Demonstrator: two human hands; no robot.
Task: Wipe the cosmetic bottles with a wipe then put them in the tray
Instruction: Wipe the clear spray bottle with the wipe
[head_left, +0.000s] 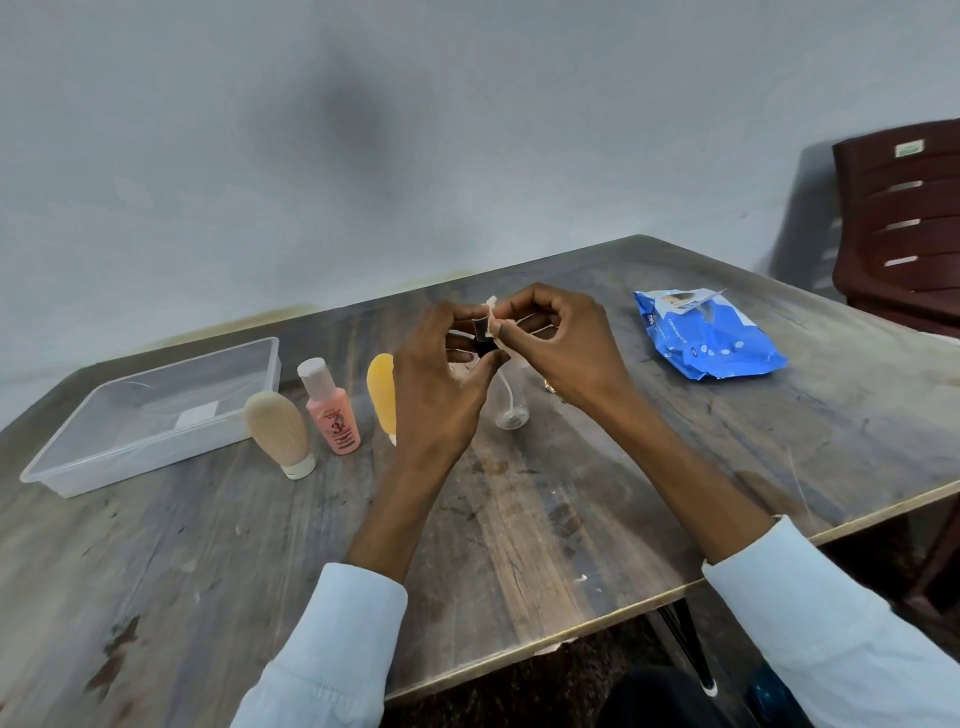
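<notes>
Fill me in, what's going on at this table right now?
A person holds a small clear spray bottle with a black top in the left hand and rubs it with a white wipe pinched in the right hand. The clear plastic tray at the left holds no bottles yet. A beige tube, a pink bottle and an orange tube stand waiting beside it. The blue wipes pack lies to the right.

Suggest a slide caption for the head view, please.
Both hands wipe a clear spray bottle beside an empty tray.
</notes>
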